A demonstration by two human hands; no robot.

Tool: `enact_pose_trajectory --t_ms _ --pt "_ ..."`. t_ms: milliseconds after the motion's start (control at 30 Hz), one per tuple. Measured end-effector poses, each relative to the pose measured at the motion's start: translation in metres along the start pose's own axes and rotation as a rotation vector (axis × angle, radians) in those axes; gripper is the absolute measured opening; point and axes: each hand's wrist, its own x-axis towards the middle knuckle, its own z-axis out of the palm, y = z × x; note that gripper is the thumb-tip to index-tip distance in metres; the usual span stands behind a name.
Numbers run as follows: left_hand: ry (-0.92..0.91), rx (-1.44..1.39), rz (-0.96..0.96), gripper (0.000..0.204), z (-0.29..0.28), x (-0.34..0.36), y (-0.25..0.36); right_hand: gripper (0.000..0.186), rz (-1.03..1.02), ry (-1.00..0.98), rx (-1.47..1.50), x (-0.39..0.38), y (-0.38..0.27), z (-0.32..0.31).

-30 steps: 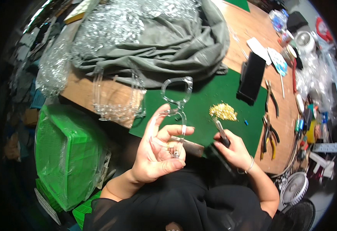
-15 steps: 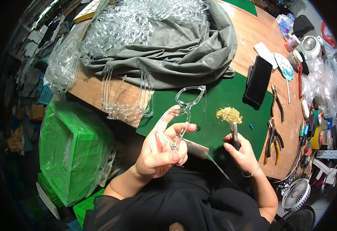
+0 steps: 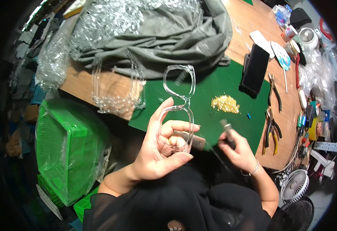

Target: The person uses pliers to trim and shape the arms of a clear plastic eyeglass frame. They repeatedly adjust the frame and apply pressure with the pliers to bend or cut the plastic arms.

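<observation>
My left hand (image 3: 162,148) grips a clear plastic eyeglass frame (image 3: 178,92), held upright with one rim above the other. My right hand (image 3: 235,152) holds a blurred metal tool with a dark grip (image 3: 228,131), just below a pile of small gold-coloured pieces (image 3: 224,104) on the green mat (image 3: 195,115). A small blue piece (image 3: 248,115) lies beside the pile. Behind my left hand, a flat brown-grey bar (image 3: 196,143) sits at the table's front edge. Several clear frames (image 3: 118,104) stand at the left on the wooden tabletop (image 3: 80,88).
A grey cloth (image 3: 183,42) with clear frames heaped on it covers the back. A black phone (image 3: 255,71), pliers (image 3: 274,92) and yellow-handled pliers (image 3: 268,136) lie rightward, beside fans (image 3: 293,186) and clutter. Green crates (image 3: 60,146) stand left, below table level.
My left hand has tilted the frame, now more upright with its lower rim larger to view. My right hand's tool has shifted slightly and blurred. The camera's view has moved a little.
</observation>
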Motion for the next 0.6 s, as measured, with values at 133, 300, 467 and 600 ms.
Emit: enact_pose_trajectory --t_ms 133,300,467,600 --pt "-0.138 0.318 0.079 0.106 0.002 -0.005 -0.016 0.026 0.087 -0.521 -0.052 -0.016 -0.038 -0.004" --pt "-0.122 0.358 0.072 0.103 0.0 -0.008 -0.029 0.032 0.277 -0.727 -0.064 -0.003 -0.061 -0.008" --pt "-0.103 0.378 0.056 0.101 -0.004 -0.007 -0.029 0.033 0.186 -0.704 -0.15 -0.002 -0.065 -0.008" --pt "-0.076 0.334 0.009 0.1 -0.003 -0.008 -0.028 0.033 0.073 -0.615 -0.228 -0.004 -0.062 -0.004"
